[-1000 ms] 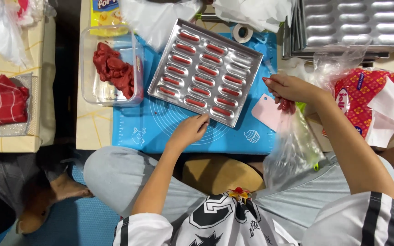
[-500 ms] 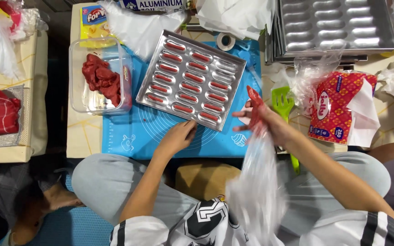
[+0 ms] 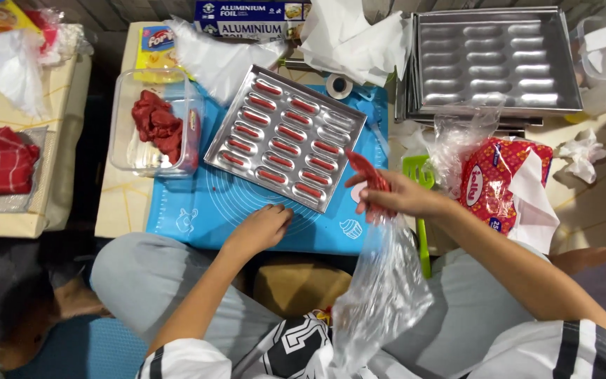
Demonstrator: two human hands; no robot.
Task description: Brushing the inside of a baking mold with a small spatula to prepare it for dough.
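The left hand [image 3: 261, 228] lies flat, palm down, fingers together, arm reaching forward from the body. The right hand [image 3: 394, 196] is lifted, fingers curled and pinched tight, with its forearm slanting in from the right

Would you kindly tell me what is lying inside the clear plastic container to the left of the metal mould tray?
The clear plastic container holds a crumpled red lump, probably dough, with something pale beside it. The container's floor beneath the lump is covered.
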